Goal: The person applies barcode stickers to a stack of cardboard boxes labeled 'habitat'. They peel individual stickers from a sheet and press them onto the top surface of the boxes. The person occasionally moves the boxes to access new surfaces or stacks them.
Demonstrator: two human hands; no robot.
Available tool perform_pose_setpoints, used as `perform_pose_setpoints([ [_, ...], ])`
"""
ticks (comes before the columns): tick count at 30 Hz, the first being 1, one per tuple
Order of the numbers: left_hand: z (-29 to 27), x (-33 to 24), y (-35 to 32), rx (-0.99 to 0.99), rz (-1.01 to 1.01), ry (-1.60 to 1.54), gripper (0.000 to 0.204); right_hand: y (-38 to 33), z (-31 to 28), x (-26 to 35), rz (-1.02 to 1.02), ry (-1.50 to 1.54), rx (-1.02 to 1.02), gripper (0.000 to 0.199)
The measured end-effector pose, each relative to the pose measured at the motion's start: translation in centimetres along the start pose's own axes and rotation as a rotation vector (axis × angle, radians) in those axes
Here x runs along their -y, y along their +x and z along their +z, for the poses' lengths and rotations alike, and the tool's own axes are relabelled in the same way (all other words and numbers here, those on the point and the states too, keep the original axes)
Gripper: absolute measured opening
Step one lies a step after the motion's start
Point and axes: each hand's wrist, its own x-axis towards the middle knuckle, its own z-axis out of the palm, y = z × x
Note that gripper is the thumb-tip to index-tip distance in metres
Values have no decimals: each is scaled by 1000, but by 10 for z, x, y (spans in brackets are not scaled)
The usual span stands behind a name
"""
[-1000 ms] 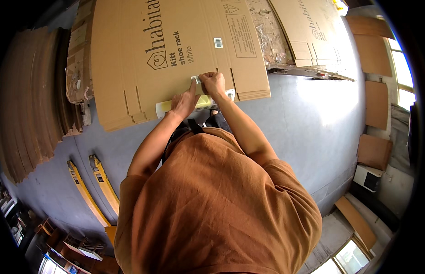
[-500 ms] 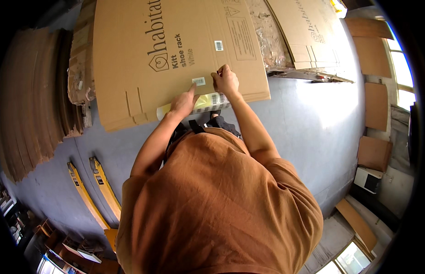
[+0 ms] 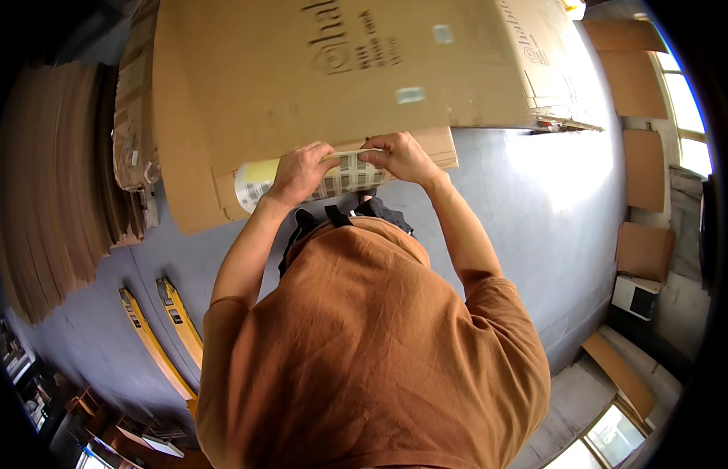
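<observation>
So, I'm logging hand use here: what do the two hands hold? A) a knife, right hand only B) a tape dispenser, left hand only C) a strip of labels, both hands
C: the left hand and the right hand both pinch the strip of labels at the edge of the flat cardboard box.

Both hands on label roll

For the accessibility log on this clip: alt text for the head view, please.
Both hands, the left hand and the right hand, grip a roll of stickers at the near edge of a large flat cardboard sheet. Below is the person's brown shirt, on a grey floor.
</observation>
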Motion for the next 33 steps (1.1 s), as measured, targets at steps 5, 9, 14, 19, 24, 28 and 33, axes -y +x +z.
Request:
perform_pose_setpoints([
  [5,6,-4,17,76,-124,-179,27,1,3,-14,-408,-288,-322,20],
  [9,9,-4,36,130,-279,-252,31,5,2,-20,-478,-474,-457,19],
  [14,30,22,50,130,-260,-350,33,12,-8,-35,-538,-465,-458,13],
  [19,41,38,73,153,-363,8,30,44,-33,-50,-457,-222,-401,7],
  [24,72,60,88,99,-92,158,21,144,-67,-97,-310,-68,-232,13],
  [28,88,58,119,-80,114,175,20,205,-62,-133,-177,-298,45,17],
  [33,98,63,124,-53,147,348,26,222,-51,-141,-113,-381,125,20],
])
